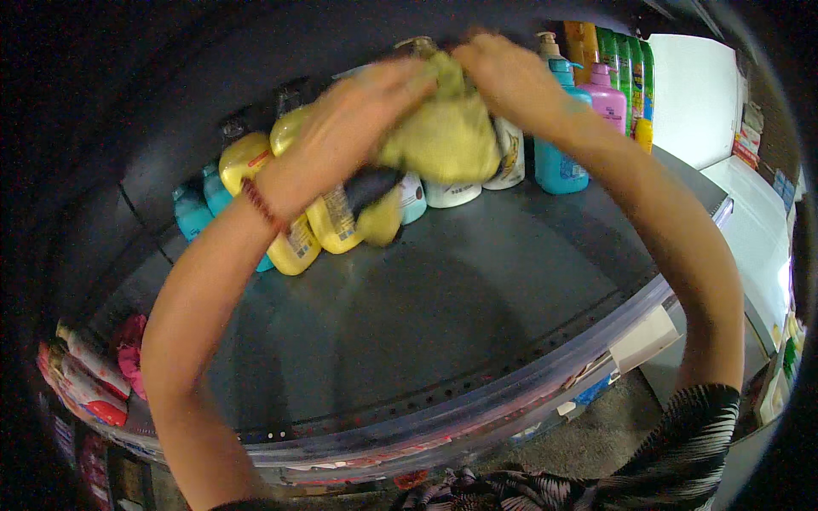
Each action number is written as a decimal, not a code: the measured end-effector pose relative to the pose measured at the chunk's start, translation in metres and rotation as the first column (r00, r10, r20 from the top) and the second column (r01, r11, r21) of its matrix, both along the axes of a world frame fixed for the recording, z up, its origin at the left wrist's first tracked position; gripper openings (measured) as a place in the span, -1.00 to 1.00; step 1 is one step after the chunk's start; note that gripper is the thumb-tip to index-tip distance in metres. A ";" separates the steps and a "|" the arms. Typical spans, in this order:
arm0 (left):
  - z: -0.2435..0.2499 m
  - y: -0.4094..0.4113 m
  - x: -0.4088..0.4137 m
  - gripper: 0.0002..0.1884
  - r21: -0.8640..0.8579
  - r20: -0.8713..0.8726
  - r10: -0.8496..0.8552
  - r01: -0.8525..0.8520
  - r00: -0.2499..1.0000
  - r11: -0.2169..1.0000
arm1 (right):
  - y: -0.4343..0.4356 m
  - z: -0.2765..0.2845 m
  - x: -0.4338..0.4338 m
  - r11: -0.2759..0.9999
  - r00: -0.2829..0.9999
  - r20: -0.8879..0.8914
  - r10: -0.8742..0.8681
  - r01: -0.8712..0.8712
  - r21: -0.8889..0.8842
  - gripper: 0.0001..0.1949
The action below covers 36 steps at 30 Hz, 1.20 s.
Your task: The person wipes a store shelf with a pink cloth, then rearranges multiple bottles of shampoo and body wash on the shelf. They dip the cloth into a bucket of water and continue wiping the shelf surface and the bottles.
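A crumpled yellow-green cloth [444,137], blurred, hangs in front of bottles at the back of a dark shelf. My left hand [377,92], with a red bead bracelet [259,203] at the wrist, grips the bunched upper part of the cloth. Close by on the other side is my right hand [505,70], its fingers curled beside the cloth's top; blur hides whether they hold anything. Behind the cloth, a pump top [418,45] and the base of a white bottle [452,193] show. Yellow bottles [335,220] stand under my left forearm.
Teal bottles [190,211] stand at the left, with a blue pump bottle [561,167], a pink pump bottle [607,102] and several green bottles [623,80] at the right. Packets [96,377] lie at the far left. A clear strip [460,415] edges the shelf [409,319].
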<state>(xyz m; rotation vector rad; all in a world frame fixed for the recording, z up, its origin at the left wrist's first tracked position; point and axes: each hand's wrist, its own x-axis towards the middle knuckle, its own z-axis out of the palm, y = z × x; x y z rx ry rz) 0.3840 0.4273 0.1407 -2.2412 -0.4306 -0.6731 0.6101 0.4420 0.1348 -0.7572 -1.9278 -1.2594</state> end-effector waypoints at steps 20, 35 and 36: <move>-0.007 0.072 0.083 -0.64 0.401 0.074 0.421 -0.413 0.904 0.818 | 0.014 0.019 0.034 0.801 0.838 0.293 -0.461 0.535 -0.268 -0.77; -0.031 -0.001 0.126 -0.80 0.172 -0.078 0.426 -0.408 0.902 0.896 | -0.014 -0.057 0.090 0.903 0.994 0.098 -0.053 0.089 -0.419 -0.70; -0.009 0.007 0.132 -0.78 0.414 -0.097 0.540 -0.459 0.836 0.786 | -0.020 -0.052 0.099 0.959 0.995 -0.062 -0.072 0.052 -0.278 -0.66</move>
